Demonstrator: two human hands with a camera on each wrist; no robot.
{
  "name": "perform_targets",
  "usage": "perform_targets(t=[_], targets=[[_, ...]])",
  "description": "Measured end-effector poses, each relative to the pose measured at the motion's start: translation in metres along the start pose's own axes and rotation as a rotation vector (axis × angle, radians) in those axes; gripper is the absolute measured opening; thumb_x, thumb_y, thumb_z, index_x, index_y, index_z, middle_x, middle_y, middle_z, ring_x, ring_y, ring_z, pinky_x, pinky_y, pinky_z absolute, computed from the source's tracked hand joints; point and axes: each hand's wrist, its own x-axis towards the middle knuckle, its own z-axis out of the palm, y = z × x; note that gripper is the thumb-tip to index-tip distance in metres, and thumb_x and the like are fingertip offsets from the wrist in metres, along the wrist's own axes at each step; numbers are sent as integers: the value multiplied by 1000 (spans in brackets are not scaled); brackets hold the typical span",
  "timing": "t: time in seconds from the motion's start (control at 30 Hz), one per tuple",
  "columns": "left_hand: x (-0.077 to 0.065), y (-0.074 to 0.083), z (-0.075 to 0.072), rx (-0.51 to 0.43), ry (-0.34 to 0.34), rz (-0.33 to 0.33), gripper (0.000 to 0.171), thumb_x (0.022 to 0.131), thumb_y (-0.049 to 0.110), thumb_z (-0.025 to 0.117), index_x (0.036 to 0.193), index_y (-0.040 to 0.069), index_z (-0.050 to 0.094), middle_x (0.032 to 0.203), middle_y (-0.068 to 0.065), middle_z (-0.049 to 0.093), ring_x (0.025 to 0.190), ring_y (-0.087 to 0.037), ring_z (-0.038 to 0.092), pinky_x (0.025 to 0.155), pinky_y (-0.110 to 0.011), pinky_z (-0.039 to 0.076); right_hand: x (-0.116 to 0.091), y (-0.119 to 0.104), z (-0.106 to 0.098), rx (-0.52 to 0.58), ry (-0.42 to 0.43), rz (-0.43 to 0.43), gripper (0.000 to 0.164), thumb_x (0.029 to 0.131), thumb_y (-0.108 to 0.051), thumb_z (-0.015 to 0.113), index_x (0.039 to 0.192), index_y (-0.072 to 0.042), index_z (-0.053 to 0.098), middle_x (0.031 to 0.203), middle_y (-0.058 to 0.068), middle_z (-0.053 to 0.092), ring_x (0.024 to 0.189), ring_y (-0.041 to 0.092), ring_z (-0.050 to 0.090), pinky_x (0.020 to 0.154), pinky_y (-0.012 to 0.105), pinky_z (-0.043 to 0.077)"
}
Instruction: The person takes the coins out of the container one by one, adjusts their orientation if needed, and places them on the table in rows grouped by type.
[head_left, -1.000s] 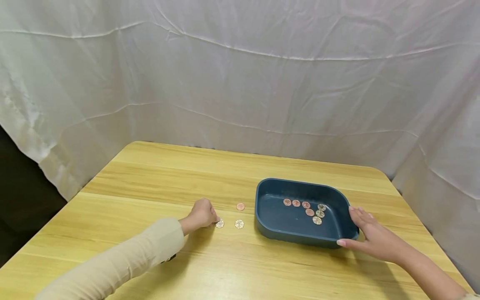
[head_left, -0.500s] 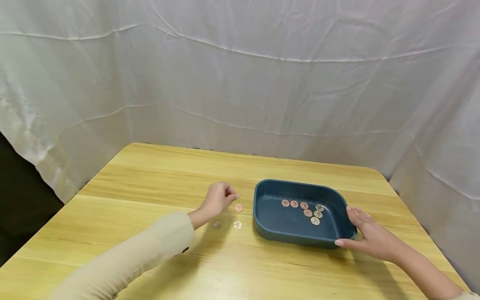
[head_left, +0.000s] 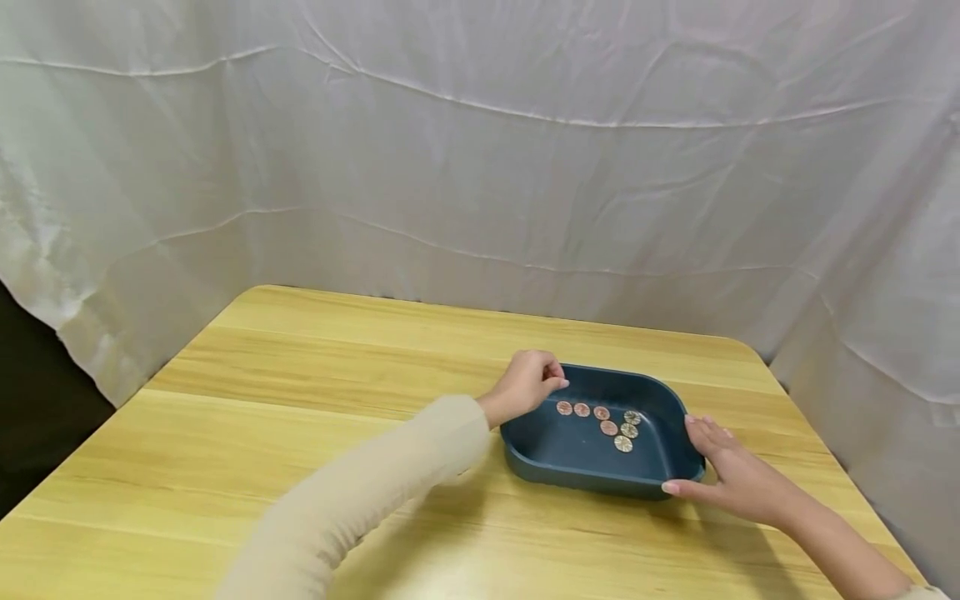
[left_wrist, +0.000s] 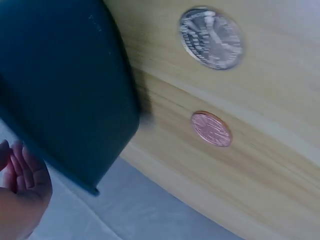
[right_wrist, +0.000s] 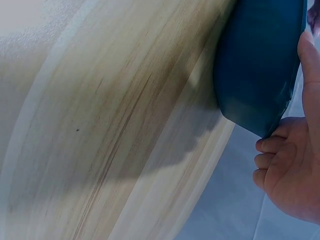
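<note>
A dark blue tray [head_left: 600, 482] stands on the wooden table with several copper coins [head_left: 608, 427] and silvery coins [head_left: 623, 444] lying flat inside. Over its left end hovers my left hand [head_left: 521, 385], fingers loosely bent, thumb and index tips near each other; no coin shows there. My right hand [head_left: 738, 475] holds the tray's right end, thumb near the front corner and fingers along the outer side. In the left wrist view a silvery coin [left_wrist: 212, 38] and a copper coin [left_wrist: 211, 128] lie on the table beside the tray; in the head view my left arm hides them.
The pale wooden table [head_left: 285, 417] runs back to a whitish cloth [head_left: 465, 150] hung behind and at the sides. My left sleeve [head_left: 390, 475] crosses above the table's middle. Something dark [head_left: 37, 417] shows past the cloth at the far left.
My left hand has left a silvery coin on the table, risen and moved right to over the tray. My right hand keeps its hold, and the coins in the tray look the same.
</note>
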Motion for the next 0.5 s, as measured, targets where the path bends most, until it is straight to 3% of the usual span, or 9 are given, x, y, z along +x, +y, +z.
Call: perform_targets(t=[0.13,0.3,0.5], targets=[[13,-1,9,87,-55,12,10,87,13,64,83,5,68,77,-4,65,61,-7,50,56,-15,40,1,-3,1,-9,-5,2,100,76,-51,68,139,13,26,144,34,25,131,54,21,98,68,24],[22,-6,14,218,-185,21,12,88,10,62,83,4,70,83,-5,68,62,-8,52,56,-16,41,3,-9,1,-19,-6,-1,101,75,-53,68,139,13,26,144,34,26,131,54,21,98,68,25],[29,-5,20,278,-319,-38,10,88,6,62,93,3,70,94,-7,69,69,-10,58,59,-19,44,4,-10,0,-14,-10,-1,101,75,-53,68,140,13,26,145,34,25,132,54,19,98,69,24]])
